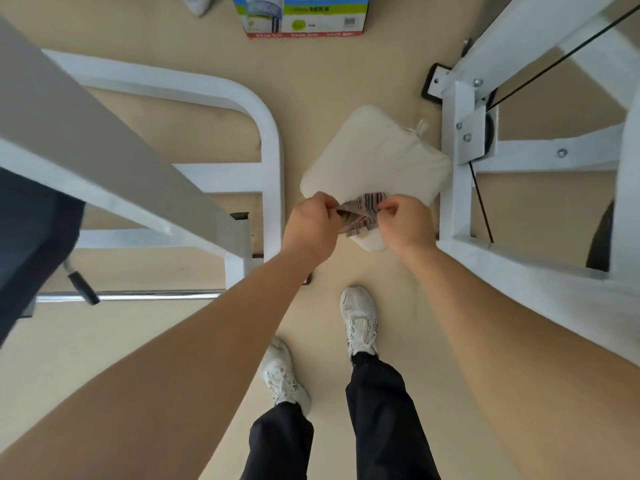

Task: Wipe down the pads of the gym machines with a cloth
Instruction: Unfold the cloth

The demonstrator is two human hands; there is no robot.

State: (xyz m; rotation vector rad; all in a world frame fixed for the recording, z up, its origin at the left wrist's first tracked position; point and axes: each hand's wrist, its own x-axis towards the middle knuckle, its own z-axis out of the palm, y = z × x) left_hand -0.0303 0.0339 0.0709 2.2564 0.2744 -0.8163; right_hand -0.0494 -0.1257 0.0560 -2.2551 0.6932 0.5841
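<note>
A small striped cloth [360,213] is bunched between both hands in the middle of the view. My left hand [311,225] pinches its left edge with curled fingers, and my right hand [405,221] pinches its right edge. Under the hands a cream cushion [377,157] lies on the beige floor. At the far left a dark padded part [31,237] of a gym machine shows beneath a grey sloping beam [104,143].
A white tubular machine frame [270,140] stands left of the cushion. Another white frame with a black cable and pulley [464,140] rises at the right. A printed cardboard box [301,15] sits on the floor at the top. My feet in white shoes [358,320] stand below the hands.
</note>
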